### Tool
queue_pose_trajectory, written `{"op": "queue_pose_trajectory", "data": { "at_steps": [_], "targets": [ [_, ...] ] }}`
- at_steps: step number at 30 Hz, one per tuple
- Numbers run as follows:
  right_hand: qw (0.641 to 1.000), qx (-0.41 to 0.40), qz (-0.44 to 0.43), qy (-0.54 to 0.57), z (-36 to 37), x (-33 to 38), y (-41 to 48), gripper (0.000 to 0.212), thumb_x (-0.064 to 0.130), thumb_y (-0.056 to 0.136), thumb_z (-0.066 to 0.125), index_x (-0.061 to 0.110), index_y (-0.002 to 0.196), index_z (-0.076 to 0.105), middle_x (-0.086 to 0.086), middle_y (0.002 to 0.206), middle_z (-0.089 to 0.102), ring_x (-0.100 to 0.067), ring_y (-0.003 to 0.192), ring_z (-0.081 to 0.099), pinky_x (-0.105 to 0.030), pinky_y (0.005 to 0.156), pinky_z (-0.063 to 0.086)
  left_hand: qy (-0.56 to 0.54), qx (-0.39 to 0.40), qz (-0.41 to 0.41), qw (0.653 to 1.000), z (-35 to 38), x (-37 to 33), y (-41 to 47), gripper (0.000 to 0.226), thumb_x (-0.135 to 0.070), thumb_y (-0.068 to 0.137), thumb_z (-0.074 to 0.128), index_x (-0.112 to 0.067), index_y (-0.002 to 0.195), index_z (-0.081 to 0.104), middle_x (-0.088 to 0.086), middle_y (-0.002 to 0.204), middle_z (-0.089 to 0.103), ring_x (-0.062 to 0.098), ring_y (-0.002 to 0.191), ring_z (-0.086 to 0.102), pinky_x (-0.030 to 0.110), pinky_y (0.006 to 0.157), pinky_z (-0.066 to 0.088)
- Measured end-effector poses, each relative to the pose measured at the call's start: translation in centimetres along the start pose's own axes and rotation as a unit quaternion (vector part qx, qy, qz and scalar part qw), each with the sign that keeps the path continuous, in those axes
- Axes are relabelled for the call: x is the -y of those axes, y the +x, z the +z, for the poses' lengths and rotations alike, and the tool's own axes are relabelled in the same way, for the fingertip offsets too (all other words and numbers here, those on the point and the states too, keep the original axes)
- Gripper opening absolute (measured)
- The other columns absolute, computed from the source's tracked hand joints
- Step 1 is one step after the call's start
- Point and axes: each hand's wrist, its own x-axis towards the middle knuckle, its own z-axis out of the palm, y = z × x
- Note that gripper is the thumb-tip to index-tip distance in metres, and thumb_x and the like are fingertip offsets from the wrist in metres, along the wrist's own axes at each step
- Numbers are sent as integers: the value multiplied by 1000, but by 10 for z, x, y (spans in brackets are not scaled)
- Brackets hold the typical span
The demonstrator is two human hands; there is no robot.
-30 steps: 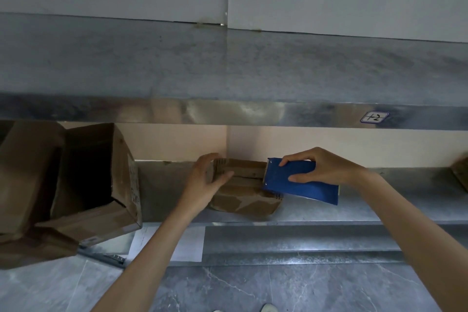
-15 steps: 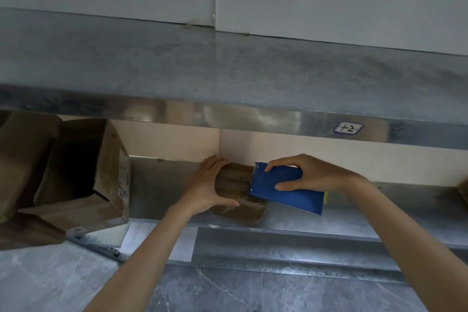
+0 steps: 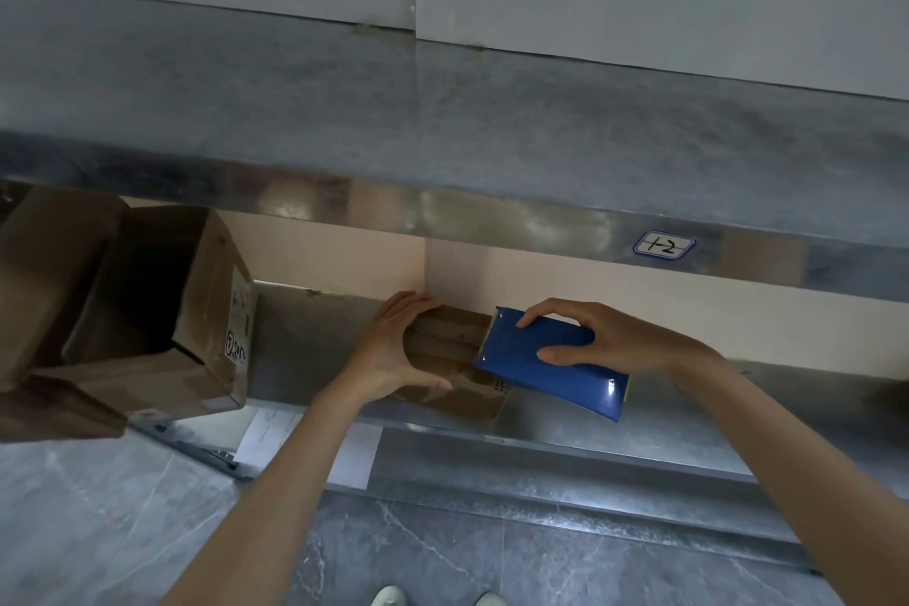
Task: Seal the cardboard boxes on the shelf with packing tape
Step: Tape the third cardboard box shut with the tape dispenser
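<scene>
A small cardboard box [image 3: 450, 359] sits on the lower metal shelf [image 3: 664, 438], near its front edge. My left hand [image 3: 393, 349] grips the box's left side, fingers over the top and thumb along the front. My right hand [image 3: 615, 340] holds a blue tape dispenser [image 3: 546, 362], its left end laid on the right part of the box's top. The tape itself is hidden under the dispenser.
An open cardboard box [image 3: 162, 310] lies on its side at the left of the shelf, with more cardboard [image 3: 39, 281] beside it. The upper steel shelf [image 3: 442, 123] overhangs, with a label [image 3: 664, 245] on its edge. A paper sheet [image 3: 305, 448] lies below on the floor.
My left hand has closed further around the box's left side. The dispenser stays on the box's right top. The view has shifted slightly.
</scene>
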Motion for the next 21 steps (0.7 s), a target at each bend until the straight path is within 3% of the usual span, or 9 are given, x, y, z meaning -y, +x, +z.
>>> {"op": "queue_pose_trajectory", "data": {
  "at_steps": [8,14,21],
  "targets": [
    [1000,18,-15,-9,-15,-8,-6,31,39,90,68,49,117,58,26,118,61,-1,105,61,-27,91,52,-2,7,-14,1000,-2,-3,-1,103,-58,47,92,-53,132,34,-23,141,32,0,132,30,29,112,29],
    [1000,27,-9,2,-26,-25,-24,32,34,90,69,42,120,60,25,117,62,-2,106,61,-31,94,51,1,1,-5,1000,-2,-3,-2,107,-63,44,89,-44,138,42,-16,146,36,4,138,30,37,118,29],
    [1000,29,-1,7,-39,-48,-41,32,38,89,69,47,118,60,23,119,62,-4,106,62,-30,92,52,20,6,-12,1000,-2,-6,-2,106,-56,48,93,-42,138,40,-14,147,34,10,138,33,40,116,33]
  ]
}}
